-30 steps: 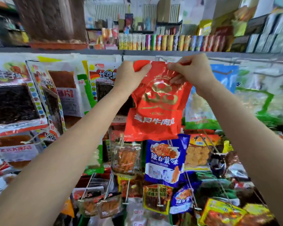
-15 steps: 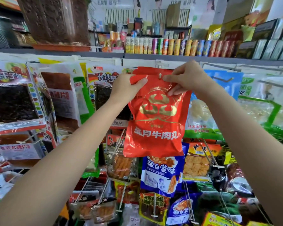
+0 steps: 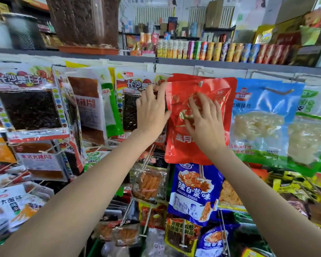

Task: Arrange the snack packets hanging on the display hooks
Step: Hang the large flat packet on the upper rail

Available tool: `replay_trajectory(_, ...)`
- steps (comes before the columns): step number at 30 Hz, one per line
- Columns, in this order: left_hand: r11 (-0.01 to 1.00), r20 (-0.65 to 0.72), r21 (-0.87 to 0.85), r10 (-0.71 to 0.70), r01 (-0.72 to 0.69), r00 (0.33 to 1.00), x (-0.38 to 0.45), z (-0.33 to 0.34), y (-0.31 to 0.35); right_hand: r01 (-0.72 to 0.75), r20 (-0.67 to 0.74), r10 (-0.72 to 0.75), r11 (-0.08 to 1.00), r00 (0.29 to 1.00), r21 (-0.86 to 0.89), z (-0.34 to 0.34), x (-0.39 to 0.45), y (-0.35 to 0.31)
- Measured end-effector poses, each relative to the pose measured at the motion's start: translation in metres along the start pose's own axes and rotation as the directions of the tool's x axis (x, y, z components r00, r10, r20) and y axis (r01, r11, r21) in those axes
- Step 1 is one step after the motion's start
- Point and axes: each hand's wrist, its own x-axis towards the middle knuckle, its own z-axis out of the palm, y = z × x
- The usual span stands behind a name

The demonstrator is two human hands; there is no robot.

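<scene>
The red snack packet [image 3: 200, 115] hangs upright on its display hook [image 3: 201, 83], long axis vertical. My right hand [image 3: 205, 119] lies flat on its face, fingers spread; my left hand [image 3: 152, 110] touches its left edge, fingers relaxed, equally near.

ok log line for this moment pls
step: settle red packet on hook | left hand: flat at packet's left edge | right hand: spread on packet front

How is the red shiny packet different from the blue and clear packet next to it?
The red foil packet is solid, hiding its food; the blue and clear plastic packet shows pale food through a window. The red one has the right hand pressing it; nothing touches the blue one. Both hang in the top row.
</scene>
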Motion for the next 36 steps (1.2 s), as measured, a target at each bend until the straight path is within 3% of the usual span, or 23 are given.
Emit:
replay_trajectory(3, 0.997, -0.001, -0.04, 0.072, -0.072, 0.997, -0.009, -0.007, -0.005, -0.055, 0.023, 0.055, 0.998, 0.998, -0.019, 0.004, 0.008, -0.007)
replay_trajectory(5, 0.988, -0.074, -0.095, 0.116, -0.123, 0.99, -0.02, -0.016, -0.012, -0.093, -0.005, 0.093, 0.995, 0.996, 0.031, 0.001, 0.009, -0.02)
replay_trajectory(8, 0.963, -0.173, -0.183, 0.166, -0.197, 0.971, -0.04, -0.034, -0.034, 0.036, -0.16, -0.01, 0.986, 0.987, 0.164, -0.004, -0.001, -0.049)
replay_trajectory(10, 0.961, -0.21, -0.203, 0.144, -0.187, 0.967, -0.049, -0.047, -0.055, 0.136, -0.169, -0.08, 0.928, 0.982, 0.347, -0.01, -0.002, -0.08)
replay_trajectory(12, 0.973, -0.236, -0.18, 0.096, -0.141, 0.967, -0.054, -0.059, -0.079, 0.127, -0.095, -0.09, 0.833, 0.991, 0.539, -0.019, 0.012, -0.116)
replay_trajectory(15, 0.979, -0.28, -0.163, 0.073, -0.122, 0.957, -0.061, -0.078, -0.114, -0.003, 0.142, -0.15, 0.678, 0.978, 0.735, -0.032, 0.046, -0.17)
replay_trajectory(19, 0.989, -0.265, -0.139, 0.016, -0.055, 0.964, -0.068, -0.104, -0.162, -0.206, 0.309, -0.079, 0.588, 0.948, 0.782, -0.029, 0.083, -0.23)
replay_trajectory(21, 0.995, -0.21, -0.1, -0.012, -0.009, 0.978, -0.068, -0.115, -0.187, -0.257, 0.331, -0.015, 0.6, 0.943, 0.758, -0.025, 0.094, -0.252)
replay_trajectory(27, 0.993, -0.196, -0.11, 0.023, -0.045, 0.98, -0.055, -0.139, -0.242, -0.242, 0.197, 0.149, 0.727, 0.969, 0.642, -0.024, 0.103, -0.281)
replay_trajectory(31, 0.958, -0.282, -0.258, 0.05, -0.126, 0.958, -0.045, -0.144, -0.242, -0.153, 0.017, 0.238, 0.568, 0.971, 0.809, -0.06, 0.108, -0.292)
replay_trajectory(36, 0.902, -0.379, -0.321, 0.157, -0.288, 0.912, -0.036, -0.146, -0.211, -0.169, 0.045, 0.309, 0.387, 0.95, 0.906, -0.09, 0.096, -0.255)
